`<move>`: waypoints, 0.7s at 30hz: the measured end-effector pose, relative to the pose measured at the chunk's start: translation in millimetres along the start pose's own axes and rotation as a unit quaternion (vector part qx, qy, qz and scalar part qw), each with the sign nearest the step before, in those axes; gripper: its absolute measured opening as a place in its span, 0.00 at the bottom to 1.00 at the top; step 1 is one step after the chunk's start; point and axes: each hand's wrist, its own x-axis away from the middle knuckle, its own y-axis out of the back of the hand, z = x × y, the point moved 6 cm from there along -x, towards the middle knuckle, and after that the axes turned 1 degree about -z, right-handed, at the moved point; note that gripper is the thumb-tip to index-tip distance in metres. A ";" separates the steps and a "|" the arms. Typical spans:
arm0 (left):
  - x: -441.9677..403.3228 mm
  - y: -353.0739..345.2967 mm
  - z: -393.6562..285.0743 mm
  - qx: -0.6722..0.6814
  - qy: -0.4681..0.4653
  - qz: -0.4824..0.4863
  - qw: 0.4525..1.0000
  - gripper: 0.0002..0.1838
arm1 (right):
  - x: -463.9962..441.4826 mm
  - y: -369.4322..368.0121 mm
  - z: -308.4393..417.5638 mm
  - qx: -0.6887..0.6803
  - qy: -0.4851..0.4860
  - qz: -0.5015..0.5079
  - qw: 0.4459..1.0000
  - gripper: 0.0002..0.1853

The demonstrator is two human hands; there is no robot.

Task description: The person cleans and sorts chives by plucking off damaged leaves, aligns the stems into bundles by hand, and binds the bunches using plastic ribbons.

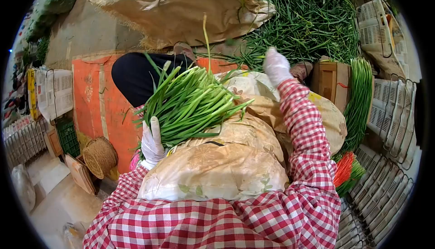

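My left hand (153,142), in a white glove, is wrapped round a thick bunch of green chives (195,106) from its left side. The bunch rests over my lap on a stained beige apron (217,163), its pale stem ends fanning up and to the right. One yellowish stem (206,40) sticks up above the bunch, slightly blurred. My right hand (276,66), also gloved in white, is raised past my right knee near the edge of a loose heap of chives (308,17). Its fingers are closed; whatever they may hold is too small to make out.
At right, a long bundle of chives (360,99) leans by a wooden box (333,79), with red ties (345,169) below. White crates (392,108) line that side. A brown sack (190,4) lies ahead. At left are an orange mat (97,99) and a twine roll (100,157).
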 end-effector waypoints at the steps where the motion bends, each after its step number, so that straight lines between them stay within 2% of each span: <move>1: -0.4 2.5 -0.8 0.026 -0.012 -0.033 0.999 0.39 | -9.6 -2.1 -15.1 0.004 -0.051 0.033 0.998 0.19; 2: -2.3 5.6 -3.2 0.039 -0.011 -0.034 0.999 0.37 | -18.9 -12.0 4.6 0.058 0.170 0.078 0.981 0.25; 4: 4.8 0.3 0.0 0.028 -0.005 -0.018 0.999 0.36 | 10.2 -7.5 52.1 -0.109 0.288 0.203 0.930 0.34; 5: 6.6 -2.1 1.2 0.017 0.000 -0.007 1.000 0.35 | 40.3 7.3 98.9 -0.318 0.175 0.273 0.891 0.37; 7: 3.6 1.0 -2.0 0.032 -0.014 -0.009 0.999 0.35 | 70.7 5.2 147.0 -0.374 0.257 0.223 0.863 0.32; 9: 6.0 0.0 0.7 0.030 -0.009 -0.022 0.999 0.35 | 73.1 8.3 169.7 -0.193 0.307 0.102 0.926 0.28; 10: 6.9 -0.3 2.7 0.029 -0.012 -0.027 0.999 0.35 | 80.0 15.0 171.0 -0.262 0.351 -0.013 0.899 0.24; 11: 6.0 1.3 2.7 0.028 -0.014 -0.025 0.999 0.35 | 79.6 17.2 167.4 -0.264 0.349 -0.013 0.899 0.24; 12: 1.7 6.3 0.3 0.072 0.000 -0.030 0.997 0.35 | 77.0 26.1 156.5 -0.406 0.276 0.065 0.869 0.21; 13: 0.6 9.3 -0.9 0.116 0.015 -0.032 0.993 0.36 | 77.4 34.6 143.8 -0.534 0.193 0.142 0.811 0.18; 14: 10.8 0.3 9.0 0.116 0.030 -0.069 0.990 0.31 | 81.8 55.0 129.8 -0.604 0.177 0.184 0.755 0.18; 15: 5.5 0.0 8.3 0.116 0.030 -0.069 0.990 0.31 | 85.1 75.0 111.3 -0.668 0.163 0.224 0.691 0.17; 16: 0.1 -17.0 25.0 0.473 0.222 0.000 0.853 0.29 | 84.7 93.2 86.8 -0.659 0.177 0.150 0.715 0.16; 17: -7.0 -21.0 19.2 0.590 0.297 0.041 0.750 0.28 | 84.6 107.9 65.0 -0.649 0.192 0.075 0.733 0.17; 19: -14.2 -25.1 4.2 0.750 0.478 0.042 0.455 0.32 | 76.5 107.6 21.3 -0.517 0.114 -0.111 0.841 0.26; 20: -11.9 -25.2 7.9 0.726 0.468 0.035 0.502 0.31 | 73.5 96.5 2.1 -0.386 0.038 -0.054 0.920 0.34; 21: -11.8 -24.3 10.3 0.701 0.457 0.030 0.547 0.30 | 84.9 82.9 -0.9 -0.364 -0.031 0.035 0.930 0.35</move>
